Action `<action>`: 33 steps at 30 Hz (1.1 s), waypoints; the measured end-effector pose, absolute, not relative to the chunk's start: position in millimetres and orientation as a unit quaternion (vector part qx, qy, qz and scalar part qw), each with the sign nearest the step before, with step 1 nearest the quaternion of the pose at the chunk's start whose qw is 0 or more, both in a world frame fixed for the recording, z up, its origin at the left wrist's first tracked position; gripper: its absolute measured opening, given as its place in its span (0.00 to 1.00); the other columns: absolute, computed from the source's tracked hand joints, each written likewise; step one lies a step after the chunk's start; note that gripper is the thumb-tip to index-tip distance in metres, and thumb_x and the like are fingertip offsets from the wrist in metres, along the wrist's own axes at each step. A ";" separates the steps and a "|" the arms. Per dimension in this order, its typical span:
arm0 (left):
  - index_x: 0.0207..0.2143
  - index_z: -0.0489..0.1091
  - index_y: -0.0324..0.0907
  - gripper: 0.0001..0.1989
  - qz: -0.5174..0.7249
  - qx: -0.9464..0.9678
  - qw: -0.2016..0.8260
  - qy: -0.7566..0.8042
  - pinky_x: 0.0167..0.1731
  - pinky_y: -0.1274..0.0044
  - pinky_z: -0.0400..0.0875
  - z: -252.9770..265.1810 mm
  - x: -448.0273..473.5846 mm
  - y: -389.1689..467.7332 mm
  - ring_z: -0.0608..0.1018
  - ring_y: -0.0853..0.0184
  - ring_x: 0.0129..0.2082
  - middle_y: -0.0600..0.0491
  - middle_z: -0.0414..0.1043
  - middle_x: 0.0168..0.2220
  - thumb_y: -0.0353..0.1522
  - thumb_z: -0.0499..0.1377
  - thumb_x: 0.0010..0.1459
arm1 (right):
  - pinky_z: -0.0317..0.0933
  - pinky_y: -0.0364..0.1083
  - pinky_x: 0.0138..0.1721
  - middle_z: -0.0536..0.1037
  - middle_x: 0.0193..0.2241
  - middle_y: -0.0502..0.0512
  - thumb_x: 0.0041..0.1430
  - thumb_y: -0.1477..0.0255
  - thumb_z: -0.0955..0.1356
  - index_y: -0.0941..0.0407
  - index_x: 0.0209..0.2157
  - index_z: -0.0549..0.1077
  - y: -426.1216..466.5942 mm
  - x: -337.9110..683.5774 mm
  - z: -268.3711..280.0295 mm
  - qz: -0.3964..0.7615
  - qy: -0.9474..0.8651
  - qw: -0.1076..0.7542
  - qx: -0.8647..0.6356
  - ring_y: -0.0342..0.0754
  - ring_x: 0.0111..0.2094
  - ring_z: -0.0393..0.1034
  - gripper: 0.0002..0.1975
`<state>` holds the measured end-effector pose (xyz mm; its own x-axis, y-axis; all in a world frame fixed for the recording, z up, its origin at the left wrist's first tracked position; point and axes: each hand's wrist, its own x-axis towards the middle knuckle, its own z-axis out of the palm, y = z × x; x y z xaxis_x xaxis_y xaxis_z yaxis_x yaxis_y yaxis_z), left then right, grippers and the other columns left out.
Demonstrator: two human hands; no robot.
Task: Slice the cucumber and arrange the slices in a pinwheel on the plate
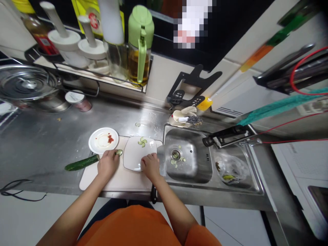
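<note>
My left hand (108, 166) rests over the white cutting board (112, 182), its fingers closed around some cucumber slices (119, 152) at the fingertips. Beside that wrist lies the uncut length of cucumber (82, 163), its cut end close to my hand. My right hand (152, 166) is over the lower right of a square white plate (133, 159), fingers pinched together; a speck of red shows there, too small to name. On the plate's upper part, several cucumber slices (142, 141) form a curved fan. A round white dish (98, 143) holds small red pieces (110, 138).
A knife's black handle (154, 194) juts over the counter edge by my right forearm. To the right is a sink (202, 164) with slices around its drain, then a plastic bag (232, 169). Bottles and jars, including a green-topped oil bottle (140, 44), stand on a rack behind.
</note>
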<state>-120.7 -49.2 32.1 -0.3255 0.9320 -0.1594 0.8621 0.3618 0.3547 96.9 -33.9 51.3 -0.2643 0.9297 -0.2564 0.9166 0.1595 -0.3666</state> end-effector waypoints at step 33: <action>0.32 0.71 0.36 0.16 0.257 0.080 0.779 0.567 0.17 0.84 0.60 48.1 -62.9 -23.1 0.69 0.76 0.19 0.50 0.74 0.26 0.42 0.63 0.51 | 0.59 0.43 0.40 0.78 0.27 0.49 0.53 0.70 0.70 0.55 0.28 0.78 -8.0 101.6 67.7 0.509 -0.601 0.267 -0.556 0.44 0.34 0.69 0.05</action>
<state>-62.9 -23.1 48.1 0.2251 0.4902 -0.8420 -0.3098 0.8554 0.4152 101.6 -8.0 67.7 -0.2398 0.9393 -0.2454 0.3958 -0.1363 -0.9082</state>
